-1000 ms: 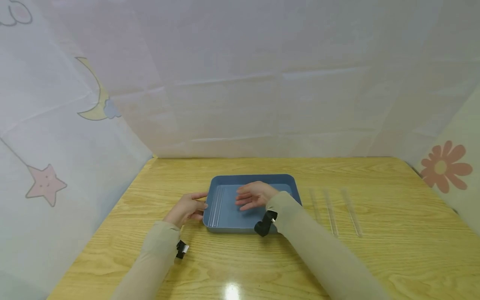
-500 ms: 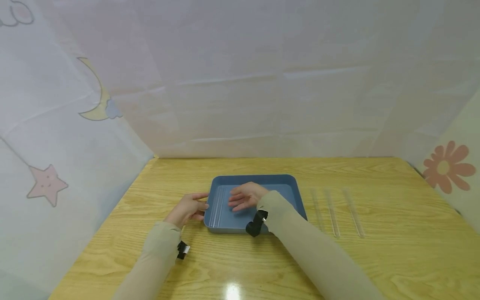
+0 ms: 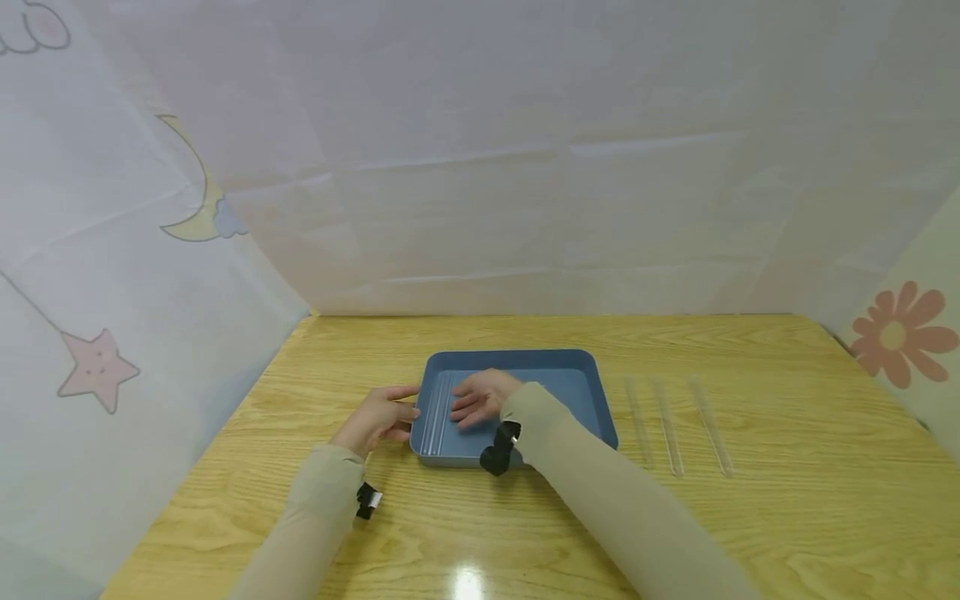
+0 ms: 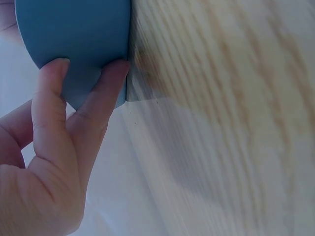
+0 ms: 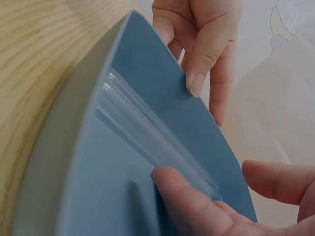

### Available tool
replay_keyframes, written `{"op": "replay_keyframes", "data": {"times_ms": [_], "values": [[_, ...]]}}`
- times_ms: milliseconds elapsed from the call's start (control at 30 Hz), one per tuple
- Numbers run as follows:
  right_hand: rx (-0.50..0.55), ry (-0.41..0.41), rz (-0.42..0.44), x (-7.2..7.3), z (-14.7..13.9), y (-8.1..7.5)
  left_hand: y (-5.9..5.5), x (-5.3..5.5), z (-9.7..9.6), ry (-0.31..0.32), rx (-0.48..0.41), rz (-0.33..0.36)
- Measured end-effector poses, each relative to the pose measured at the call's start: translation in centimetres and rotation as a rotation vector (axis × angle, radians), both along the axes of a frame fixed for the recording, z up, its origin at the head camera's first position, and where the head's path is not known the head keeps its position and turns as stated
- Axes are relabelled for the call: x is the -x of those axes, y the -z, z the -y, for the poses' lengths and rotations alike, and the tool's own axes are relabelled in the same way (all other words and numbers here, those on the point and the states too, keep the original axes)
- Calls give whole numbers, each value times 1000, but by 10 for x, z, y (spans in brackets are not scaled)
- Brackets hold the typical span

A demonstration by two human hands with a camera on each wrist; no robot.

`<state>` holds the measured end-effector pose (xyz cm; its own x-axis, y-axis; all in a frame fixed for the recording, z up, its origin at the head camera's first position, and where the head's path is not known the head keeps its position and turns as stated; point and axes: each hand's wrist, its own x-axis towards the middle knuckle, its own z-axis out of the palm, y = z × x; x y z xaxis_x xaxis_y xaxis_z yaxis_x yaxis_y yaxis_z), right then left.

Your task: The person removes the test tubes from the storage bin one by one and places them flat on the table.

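A shallow blue tray (image 3: pixel 525 461) sits on the table in the head view. Slim clear tubes (image 3: pixel 431 417) lie side by side along its left inner wall. At that wall is my left hand (image 3: pixel 375 417), one fingertip at the rim; in the left wrist view its fingers (image 4: pixel 96 93) touch the outside of the blue wall. My right hand (image 3: pixel 480 398) hovers inside the tray with fingers extended toward the tubes, holding nothing. In the right wrist view a fingertip (image 5: pixel 167 179) overlaps the side of the tubes (image 5: pixel 152 128), and the thumb stands apart from the other fingers.
To the right of the tray, three more clear tubes (image 3: pixel 667 429) lie apart on the wooden table (image 3: pixel 810 467). Pale fabric (image 3: pixel 525 208) with printed shapes hangs behind the table and along its sides.
My right hand has moved left across the tray, closer to the tubes by the left wall. My left hand stays at the tray's left side. The head view has shifted slightly.
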<state>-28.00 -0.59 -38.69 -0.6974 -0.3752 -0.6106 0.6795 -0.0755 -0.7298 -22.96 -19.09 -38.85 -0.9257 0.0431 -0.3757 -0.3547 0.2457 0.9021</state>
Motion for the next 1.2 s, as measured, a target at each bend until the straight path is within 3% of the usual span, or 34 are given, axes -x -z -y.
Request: {"op": "replay_keyframes", "data": {"times_ms": [433,700,900,1200], "values": [[-62,21,38,4,11,-1,1,3,-2,-2,-11,-4],[-116,-20,-9,3,19,1,-1,3,0,9,1,6],[-211,-94,-93,0,28,3,-2,2,1,15,5,10],[-314,-84,-122,-4,35,4,0,1,3,16,11,17]]}}
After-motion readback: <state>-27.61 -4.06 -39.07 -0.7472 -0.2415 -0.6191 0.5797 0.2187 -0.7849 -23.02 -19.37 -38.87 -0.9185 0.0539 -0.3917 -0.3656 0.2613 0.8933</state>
